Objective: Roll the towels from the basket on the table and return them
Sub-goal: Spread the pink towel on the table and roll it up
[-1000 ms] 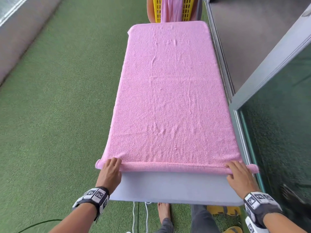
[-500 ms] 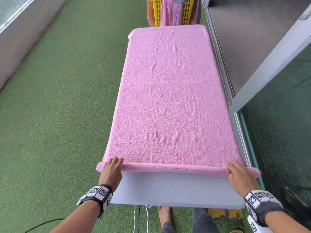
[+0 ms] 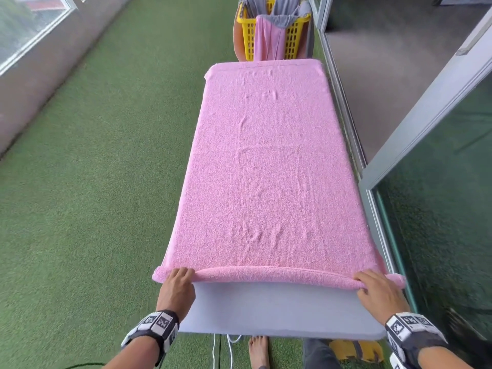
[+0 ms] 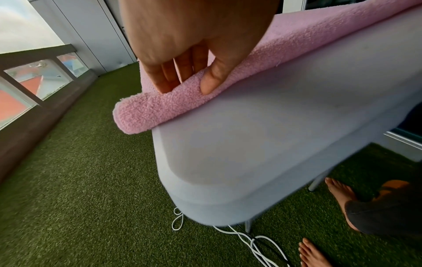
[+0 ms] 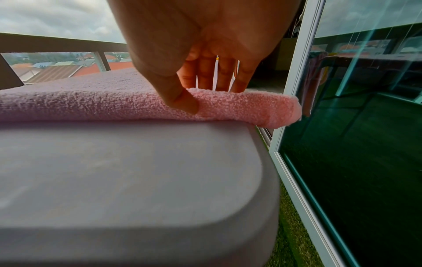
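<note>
Green turf [image 3: 93, 182] runs underfoot, white cords [image 4: 251, 240] tangled on it. A glass door [image 3: 439, 222] stands along the right, a window [image 3: 24, 30] off left, red roofs [image 5: 91, 69] outside.

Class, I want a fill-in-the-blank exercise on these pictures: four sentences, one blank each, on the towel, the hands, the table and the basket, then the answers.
1. The towel spread on the table is ____ in colour.
2. The left hand and right hand pinch the towel's ____ edge, already rolled.
3. The basket beyond the table's far end is ____.
4. The floor is covered in green ____.

Answers: pink; near; yellow; turf
</note>
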Demonstrator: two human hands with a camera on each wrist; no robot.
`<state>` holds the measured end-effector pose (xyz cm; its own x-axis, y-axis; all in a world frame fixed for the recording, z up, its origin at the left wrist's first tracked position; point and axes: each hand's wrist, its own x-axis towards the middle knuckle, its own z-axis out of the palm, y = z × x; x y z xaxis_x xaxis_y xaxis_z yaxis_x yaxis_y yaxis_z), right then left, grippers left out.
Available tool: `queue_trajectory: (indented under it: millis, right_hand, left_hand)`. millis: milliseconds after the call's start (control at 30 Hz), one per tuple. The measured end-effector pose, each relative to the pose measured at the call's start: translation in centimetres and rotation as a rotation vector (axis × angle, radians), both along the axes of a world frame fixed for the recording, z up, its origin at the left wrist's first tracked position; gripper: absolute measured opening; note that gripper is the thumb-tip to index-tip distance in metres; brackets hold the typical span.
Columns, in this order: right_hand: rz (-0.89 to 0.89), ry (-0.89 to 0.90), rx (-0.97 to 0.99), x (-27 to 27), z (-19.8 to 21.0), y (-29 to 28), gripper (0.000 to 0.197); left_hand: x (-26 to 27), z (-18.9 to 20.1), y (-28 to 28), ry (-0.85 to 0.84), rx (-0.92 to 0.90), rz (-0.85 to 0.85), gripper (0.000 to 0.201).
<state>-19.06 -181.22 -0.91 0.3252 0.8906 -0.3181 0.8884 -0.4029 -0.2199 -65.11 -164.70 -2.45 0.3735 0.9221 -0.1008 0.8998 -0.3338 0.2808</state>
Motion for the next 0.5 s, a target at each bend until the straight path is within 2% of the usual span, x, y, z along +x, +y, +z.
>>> queue_trajectory:
  millis: [133, 267, 400, 500]
  right_hand:
    - [-0.023, -0.01, -0.018, -1.1, 0.1, -2.6, 0.025]
    - [0.037, -0.084, -0.089, -2.1, 0.4, -4.7, 0.015]
    - [-0.017, -0.08, -0.062, -1.9, -0.2, -5.1, 0.021]
    - [-0.05, -0.049, 0.015, -1.8, -0.2, -4.7, 0.026]
  left_hand:
    - [-1.0, 0.5, -2.3, -0.003, -0.026, -0.027, 0.028]
    - [-2.1, 0.9, -4.2, 0.024, -0.043, -0.099, 0.034]
    - [-3.4, 0.1, -4.7, 0.04, -0.033, -0.05, 0.019]
    - [-3.2, 0.2, -4.3, 0.054, 0.025, -0.032, 0.034]
